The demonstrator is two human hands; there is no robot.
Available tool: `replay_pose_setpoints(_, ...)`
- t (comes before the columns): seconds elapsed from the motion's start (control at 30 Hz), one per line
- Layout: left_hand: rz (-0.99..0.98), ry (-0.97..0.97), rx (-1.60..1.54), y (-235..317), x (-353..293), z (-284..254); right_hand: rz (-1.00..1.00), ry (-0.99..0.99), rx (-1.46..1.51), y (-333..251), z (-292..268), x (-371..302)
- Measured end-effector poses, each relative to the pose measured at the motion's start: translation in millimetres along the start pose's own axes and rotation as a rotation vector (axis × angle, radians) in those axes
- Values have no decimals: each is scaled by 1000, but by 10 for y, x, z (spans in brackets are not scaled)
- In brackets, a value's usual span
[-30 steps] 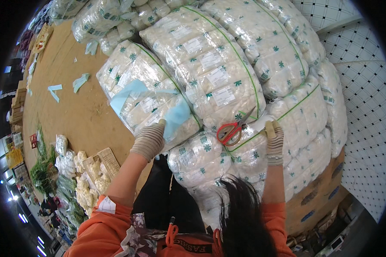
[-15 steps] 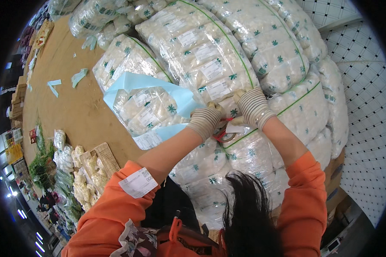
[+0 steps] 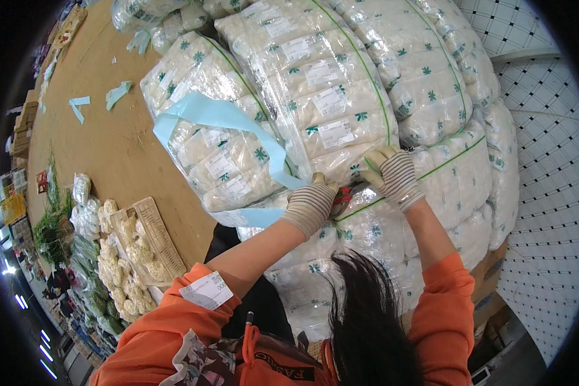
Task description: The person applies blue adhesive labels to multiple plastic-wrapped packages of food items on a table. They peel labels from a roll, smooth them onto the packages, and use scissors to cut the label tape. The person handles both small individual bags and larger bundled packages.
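Note:
My left hand [image 3: 312,204], in a striped knit glove, is closed around red-handled scissors [image 3: 342,201], largely hidden by the fingers. A pale blue strip [image 3: 231,118] loops from this hand across a clear bag of white packs [image 3: 222,164]. My right hand [image 3: 394,176], gloved likewise, has its fingers bent at the lower edge of a larger clear bag [image 3: 325,83]; what they pinch, if anything, cannot be made out. That bag holds white packs with labels and green leaf-like prints. A green strap [image 3: 360,58] runs over it.
More strapped bags [image 3: 424,90] are stacked to the right and below my hands. Blue scraps [image 3: 117,94] lie on the brown surface [image 3: 119,145] at left. A tan basket [image 3: 149,241] with pale packs stands lower left, beside leafy greens [image 3: 51,228]. A patterned white sheet [image 3: 540,128] hangs at right.
My right hand has moved slightly right and down, away from the left one. The white piece beneath it no longer shows. The blue strip has shifted and looks narrower; less of the scissors shows.

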State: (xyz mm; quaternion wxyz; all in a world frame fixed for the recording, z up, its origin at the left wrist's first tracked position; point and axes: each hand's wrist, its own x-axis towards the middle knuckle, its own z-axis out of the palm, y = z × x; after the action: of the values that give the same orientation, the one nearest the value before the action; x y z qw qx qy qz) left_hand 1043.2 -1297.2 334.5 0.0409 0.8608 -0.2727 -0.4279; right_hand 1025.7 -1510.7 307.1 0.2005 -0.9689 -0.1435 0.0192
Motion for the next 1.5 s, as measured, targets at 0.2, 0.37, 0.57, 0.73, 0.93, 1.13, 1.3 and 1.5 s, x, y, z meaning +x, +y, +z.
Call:
replay_pose_setpoints(0.2,-3,-41,-42,20,5,-42,-137,314,-161,-278,-17,273)
replay_pose_setpoints(0.37,17,-50,-44,34,21,-48,-257,127,-279,-304,408,105)
replay_pose_setpoints(0.57,17,-15,-30,-12,-41,-17,69,-152,-183,-468,579,-69)
replay_pose_setpoints(0.73,27,-38,-9,48,-48,7,88,-169,-214,-461,618,-203)
replay_pose_setpoints(0.93,234,105,-46,-592,189,388,355,-270,-102,-1236,465,-256)
replay_pose_setpoints(1.13,172,233,-9,-655,-392,-316,1171,42,583,-1719,1000,-683)
replay_pose_setpoints(1.3,90,337,-46,-1457,-980,-615,1533,356,1201,-1627,1200,-188)
replay_pose_setpoints(1.5,-131,302,-65,-2152,-1295,-783,1364,58,1182,-2039,822,-575)
